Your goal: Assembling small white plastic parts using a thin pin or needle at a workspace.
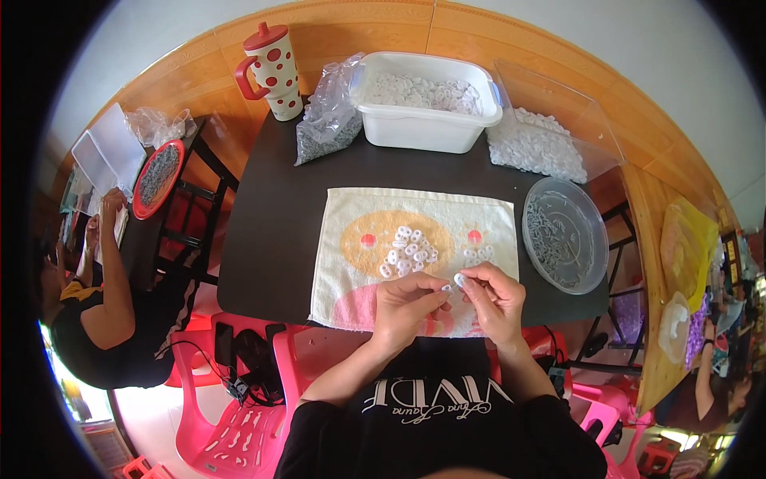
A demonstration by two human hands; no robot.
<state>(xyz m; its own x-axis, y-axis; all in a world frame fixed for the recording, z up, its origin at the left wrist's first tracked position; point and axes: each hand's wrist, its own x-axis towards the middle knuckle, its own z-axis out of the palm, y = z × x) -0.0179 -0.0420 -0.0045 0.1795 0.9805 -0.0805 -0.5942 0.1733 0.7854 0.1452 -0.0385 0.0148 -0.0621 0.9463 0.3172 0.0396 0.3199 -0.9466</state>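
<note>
Seeing my left hand and right hand each pinch a small whitish piece, I judge much left in the white plastic tub at twelve o'clock; finished count unclear.

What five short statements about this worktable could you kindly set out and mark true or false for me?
1. The right hand holds a small white oval piece over the towel. True.
2. The polka-dot tumbler stands without a lid. False: its red lid is on.
3. The plastic bag of grey pieces lies right of the white tub. False: it is on the tub's left.
4. The round clear container is right of the towel, with grey pieces inside. True.
5. All the white pieces on the towel lie in one cluster. False: a larger heap lies left of a smaller group.
</note>
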